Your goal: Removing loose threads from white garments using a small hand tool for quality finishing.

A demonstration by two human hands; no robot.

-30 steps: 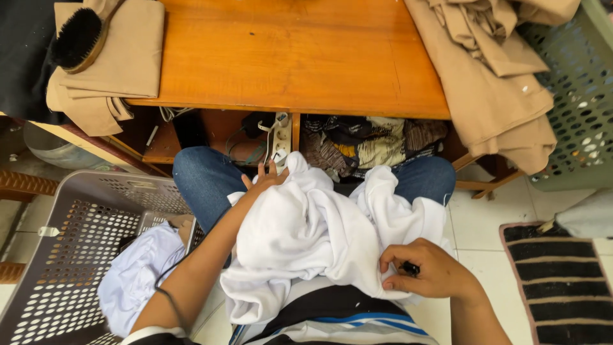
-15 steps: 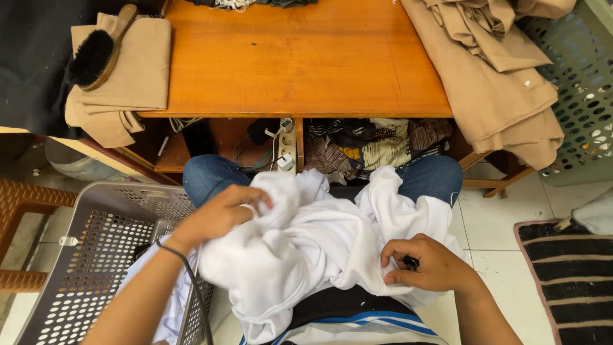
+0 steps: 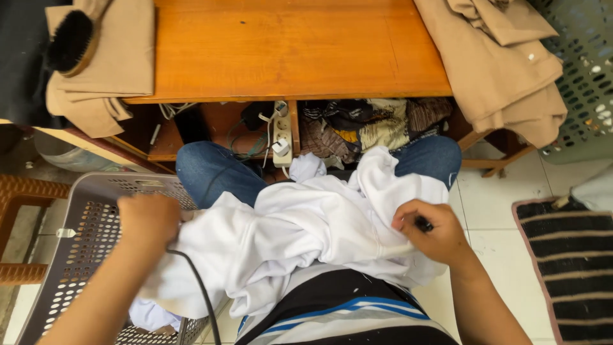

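Your left hand point(image 3: 148, 218) is blurred; the small dark thing point(image 3: 424, 223) in your right hand point(image 3: 429, 235) is mostly hidden.

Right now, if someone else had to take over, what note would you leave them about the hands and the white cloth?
Left hand: gripping one end of the white garment over the grey laundry basket.
Right hand: pinching the garment's other side and holding a small dark object, too small to identify.
The garment lies bunched across the lap, not folded.
Folded tan clothes with a brush sit on the wooden table; a looser tan pile hangs off its other end.
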